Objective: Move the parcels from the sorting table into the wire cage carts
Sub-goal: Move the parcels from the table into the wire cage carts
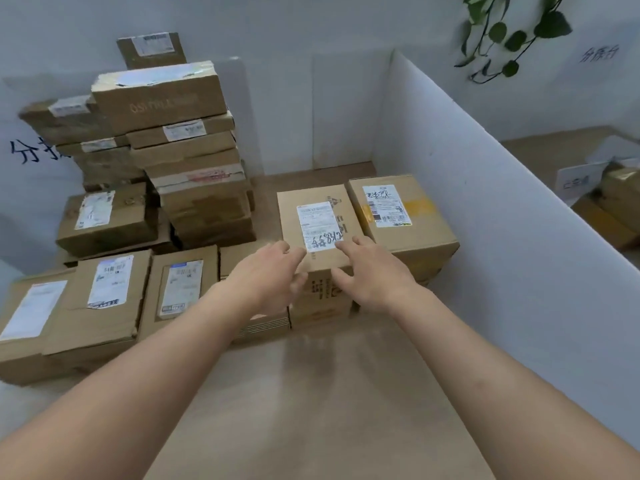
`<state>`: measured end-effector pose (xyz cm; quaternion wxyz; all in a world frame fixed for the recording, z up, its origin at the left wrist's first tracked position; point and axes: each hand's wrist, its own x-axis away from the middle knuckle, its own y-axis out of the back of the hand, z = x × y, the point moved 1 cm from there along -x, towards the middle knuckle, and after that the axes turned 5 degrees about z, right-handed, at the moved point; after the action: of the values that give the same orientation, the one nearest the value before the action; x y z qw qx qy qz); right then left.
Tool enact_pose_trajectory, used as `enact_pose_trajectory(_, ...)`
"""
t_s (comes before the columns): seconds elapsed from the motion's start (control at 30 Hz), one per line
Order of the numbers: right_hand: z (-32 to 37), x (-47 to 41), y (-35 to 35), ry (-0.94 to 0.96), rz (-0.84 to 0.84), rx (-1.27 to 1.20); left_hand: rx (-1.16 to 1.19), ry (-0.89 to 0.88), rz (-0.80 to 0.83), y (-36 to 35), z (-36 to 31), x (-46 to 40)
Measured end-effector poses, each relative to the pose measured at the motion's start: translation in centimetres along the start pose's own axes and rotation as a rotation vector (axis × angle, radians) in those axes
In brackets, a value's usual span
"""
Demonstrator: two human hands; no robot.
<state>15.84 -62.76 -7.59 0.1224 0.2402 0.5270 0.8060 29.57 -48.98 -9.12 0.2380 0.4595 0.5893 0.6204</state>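
Note:
A brown cardboard parcel (315,216) with a white handwritten label stands on the tan sorting table (311,393), near the middle. My left hand (268,277) lies at its near left corner, fingers loosely bent against the edge. My right hand (369,271) reaches to its near right corner, fingers spread and touching the top edge. Neither hand grips the box. A second labelled parcel (401,216) with yellow tape sits right beside it.
A tall stack of flat parcels (194,161) rises at the back left, with lower labelled boxes (104,299) along the left front. A white partition wall (485,220) bounds the table on the right; more boxes (616,202) lie beyond it. A plant (509,32) hangs above.

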Motion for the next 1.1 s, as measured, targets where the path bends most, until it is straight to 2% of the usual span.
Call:
enact_pose_trajectory(0.1,-0.8,-2.5,-0.7,0.021,0.011,-0.078,-0.033,0.043,0.006,-0.8,-0.3,-2.0)
enact_pose_trajectory(0.2,-1.3,-3.9,-1.8,-0.004,-0.031,-0.167,0.031,0.111,-0.014,-1.7,-0.2,-3.2)
enact_pose_trajectory(0.4,-1.3,-4.5,-3.2,-0.059,-0.237,-0.290,0.518,0.195,-0.040,-4.2,0.8,-5.0)
enact_pose_trajectory(0.53,-1.6,-4.6,-4.3,-0.064,-0.148,-0.297,0.657,0.204,-0.058,-5.5,1.6,-4.3)
enact_pose_trajectory(0.67,-1.6,-5.1,-5.7,-0.058,-0.059,-0.496,0.771,0.191,-0.110,-5.9,1.6,-3.9)
enact_pose_trajectory(0.9,-0.3,-2.8,-5.0,-0.025,-0.147,-0.466,0.854,0.152,-0.177,-5.4,1.5,-0.2)
enact_pose_trajectory(1.1,1.7,1.7,-3.9,0.004,-0.153,-0.519,0.806,0.109,-0.208,-3.8,1.3,4.6)
